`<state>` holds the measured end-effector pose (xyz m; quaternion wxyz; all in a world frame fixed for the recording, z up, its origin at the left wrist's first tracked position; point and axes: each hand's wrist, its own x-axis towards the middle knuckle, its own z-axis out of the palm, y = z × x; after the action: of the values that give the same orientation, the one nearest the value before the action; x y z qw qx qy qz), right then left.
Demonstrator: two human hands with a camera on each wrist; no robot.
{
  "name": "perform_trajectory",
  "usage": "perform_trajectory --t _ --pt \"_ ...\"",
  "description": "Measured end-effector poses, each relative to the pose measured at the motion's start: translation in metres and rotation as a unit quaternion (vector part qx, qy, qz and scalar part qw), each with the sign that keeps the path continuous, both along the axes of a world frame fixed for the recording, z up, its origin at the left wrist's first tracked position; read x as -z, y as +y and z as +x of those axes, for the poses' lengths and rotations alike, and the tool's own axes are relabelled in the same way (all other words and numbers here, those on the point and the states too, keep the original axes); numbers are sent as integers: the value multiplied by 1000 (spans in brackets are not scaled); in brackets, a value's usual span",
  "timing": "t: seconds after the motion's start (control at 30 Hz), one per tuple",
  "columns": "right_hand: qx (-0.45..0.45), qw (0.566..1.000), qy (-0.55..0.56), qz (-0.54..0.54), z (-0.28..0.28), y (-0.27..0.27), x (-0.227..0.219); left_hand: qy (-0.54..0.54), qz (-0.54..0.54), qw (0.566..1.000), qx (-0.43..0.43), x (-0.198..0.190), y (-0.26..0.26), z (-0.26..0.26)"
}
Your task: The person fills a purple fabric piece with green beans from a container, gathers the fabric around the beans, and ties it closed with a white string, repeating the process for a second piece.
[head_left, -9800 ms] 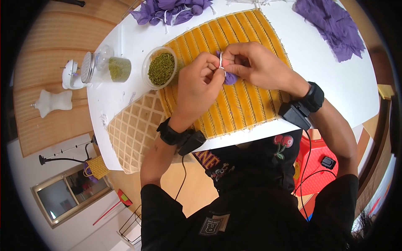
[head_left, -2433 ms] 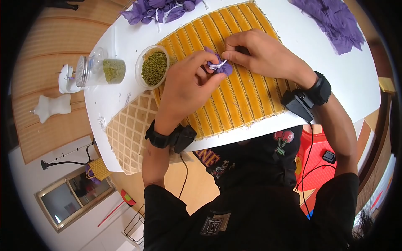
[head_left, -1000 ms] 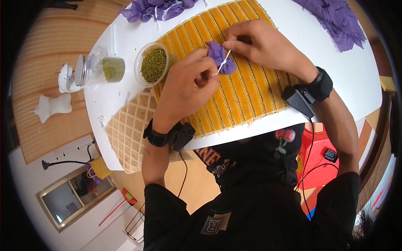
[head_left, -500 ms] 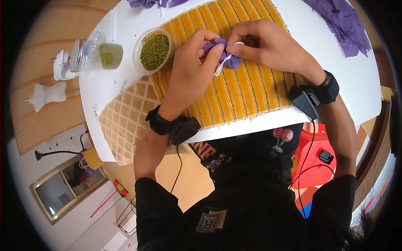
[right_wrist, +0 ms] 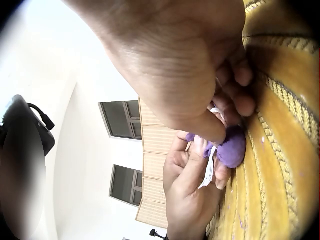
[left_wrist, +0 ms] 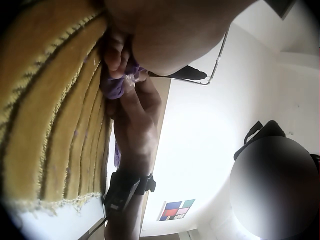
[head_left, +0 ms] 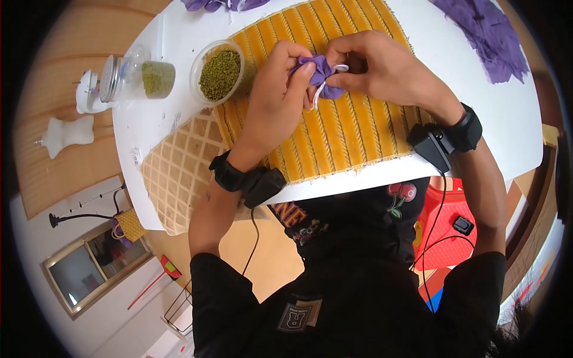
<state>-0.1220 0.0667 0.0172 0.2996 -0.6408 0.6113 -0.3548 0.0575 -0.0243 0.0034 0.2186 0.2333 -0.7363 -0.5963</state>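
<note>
A small purple cloth pouch (head_left: 320, 67) is between both hands over the yellow striped mat (head_left: 352, 134). White string (head_left: 317, 98) is tied round its neck, with loose ends hanging down. My left hand (head_left: 276, 98) pinches the gathered cloth between thumb and fingers. From the other side, my right hand (head_left: 385, 68) pinches the string close to the knot, and a white loop sticks out by its fingertips. In the right wrist view the pouch's rounded purple body (right_wrist: 231, 147) bulges below the right thumb. The left wrist view shows the knot partly hidden by fingers.
Left of the hands stands a clear bowl (head_left: 193, 76) of green beans (head_left: 221, 74). Beyond it lies a jar (head_left: 158, 79) of green contents. Purple cloth (head_left: 489, 39) is heaped at the far right, with string-tied purple pieces (head_left: 221, 5) at the back. A lattice-patterned mat (head_left: 185, 173) overhangs the table edge.
A second ago both hands held the string stretched across the pouch. Now my left hand pinches the cloth, and the right has come in close to the knot. The head view has shifted slightly.
</note>
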Motion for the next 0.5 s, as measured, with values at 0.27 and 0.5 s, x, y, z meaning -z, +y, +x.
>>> perform_trajectory --t 0.27,0.5 --pt "-23 999 -38 5 -8 1 0 42 56 996 -63 -24 12 -2" --pt "-25 998 -60 -17 -11 -2 6 -157 -156 975 27 -25 7 10"
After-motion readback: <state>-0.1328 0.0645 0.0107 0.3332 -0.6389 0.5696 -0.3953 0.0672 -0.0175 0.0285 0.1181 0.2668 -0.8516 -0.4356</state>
